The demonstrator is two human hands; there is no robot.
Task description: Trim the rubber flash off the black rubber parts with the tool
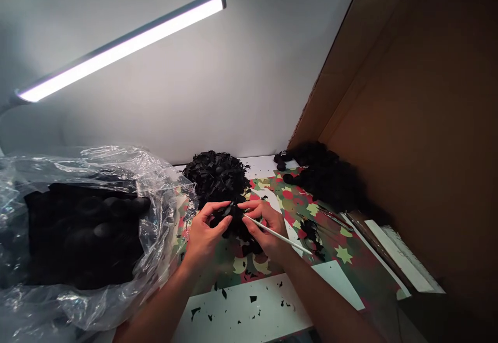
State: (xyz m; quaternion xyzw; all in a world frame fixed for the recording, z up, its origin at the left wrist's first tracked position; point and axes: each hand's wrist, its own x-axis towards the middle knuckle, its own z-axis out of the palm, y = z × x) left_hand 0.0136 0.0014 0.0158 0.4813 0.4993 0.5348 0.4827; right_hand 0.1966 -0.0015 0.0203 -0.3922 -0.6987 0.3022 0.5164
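Both hands meet over the table in the middle of the head view, around a small black piece (232, 211) whose exact kind I cannot make out. My left hand (208, 231) pinches its left side between thumb and fingers. From the right, my right hand (268, 226) touches the same piece with its fingertips. A thin white stick (286, 238) lies in the right hand's grip, its tip near the black piece and its other end pointing down to the right. Just behind the hands rises a pile of black scraps (218, 174).
A clear plastic bag (159, 229) with black moulded sheet (85, 239) inside fills the left. A lit tube lamp (128, 47) hangs above. Black fluffy material (330, 177) and tweezers (334, 217) lie right, by a cardboard wall (408, 99). Black bits dot a white board (241, 312).
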